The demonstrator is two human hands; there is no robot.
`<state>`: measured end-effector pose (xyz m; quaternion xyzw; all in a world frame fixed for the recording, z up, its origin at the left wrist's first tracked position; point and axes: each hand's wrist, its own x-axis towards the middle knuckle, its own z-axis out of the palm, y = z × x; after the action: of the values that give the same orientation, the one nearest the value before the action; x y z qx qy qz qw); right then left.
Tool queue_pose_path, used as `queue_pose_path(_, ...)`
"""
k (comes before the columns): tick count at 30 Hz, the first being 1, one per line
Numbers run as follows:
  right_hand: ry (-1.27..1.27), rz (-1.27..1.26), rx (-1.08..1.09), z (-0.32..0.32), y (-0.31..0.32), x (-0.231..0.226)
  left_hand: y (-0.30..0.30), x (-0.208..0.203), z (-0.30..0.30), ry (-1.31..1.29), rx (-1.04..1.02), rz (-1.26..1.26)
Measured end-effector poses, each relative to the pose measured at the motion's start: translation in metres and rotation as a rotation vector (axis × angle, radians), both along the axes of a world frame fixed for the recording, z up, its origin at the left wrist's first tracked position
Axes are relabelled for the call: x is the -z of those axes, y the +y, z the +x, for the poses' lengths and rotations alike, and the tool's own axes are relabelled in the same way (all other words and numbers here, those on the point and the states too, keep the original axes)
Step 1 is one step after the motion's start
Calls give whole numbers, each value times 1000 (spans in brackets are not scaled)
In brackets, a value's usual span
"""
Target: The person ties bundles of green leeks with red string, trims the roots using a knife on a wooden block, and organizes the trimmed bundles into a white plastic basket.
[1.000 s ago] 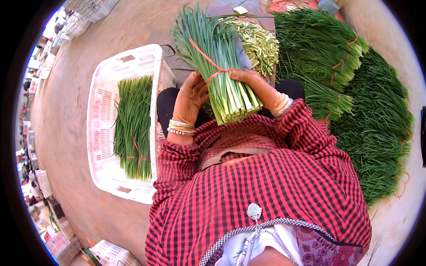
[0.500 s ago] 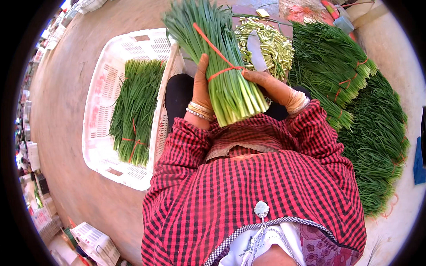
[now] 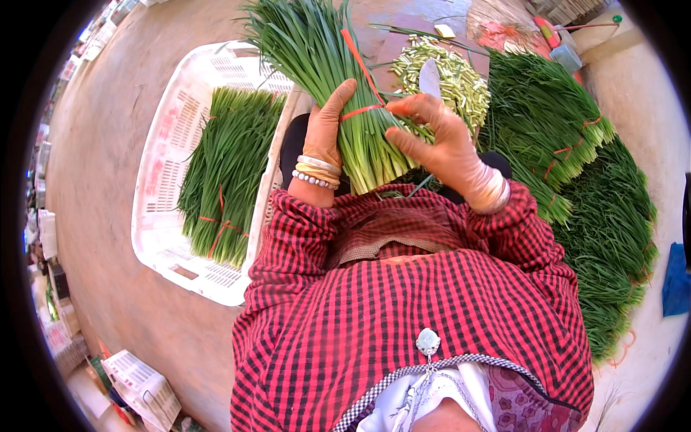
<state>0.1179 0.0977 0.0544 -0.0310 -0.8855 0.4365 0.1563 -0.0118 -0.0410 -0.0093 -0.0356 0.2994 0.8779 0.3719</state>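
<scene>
My left hand (image 3: 327,126) grips the left side of a thick bundle of green chives (image 3: 338,86) with pale cut ends toward me. A red band (image 3: 360,109) runs around the bundle and up along it. My right hand (image 3: 439,144) rests against the bundle's right side with its fingers spread, touching the band, and a knife blade (image 3: 430,78) sticks up behind it. Bracelets sit on both wrists.
A white slotted crate (image 3: 173,201) on my left holds tied chive bundles (image 3: 227,173). Many tied bundles are piled on my right (image 3: 576,180). A heap of pale trimmed stem ends (image 3: 450,72) lies ahead. The ground is bare concrete; more crates stand at lower left (image 3: 140,385).
The bundle has been lifted and swung slightly left. My left hand has moved up its side, and my right hand has opened its fingers beside the band.
</scene>
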Motion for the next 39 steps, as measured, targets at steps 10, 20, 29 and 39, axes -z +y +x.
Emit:
queue_pose_path(10, -289, -674, -72, -58, -13, -18, -35, -45, -10, 489, -19, -346)
queue_pose_path(20, -358, -925, -139, -66, -39, -16, -74, -8, -11, 284, 105, -213)
queue_pose_path(29, -243, -144, -433, -105, -118, -46, -144, -84, -65, 703, -386, -207)
queue_pose_path(39, -695, 172, -69, -66, 43, -32, -380, -61, -146, 1011, -311, -1058)
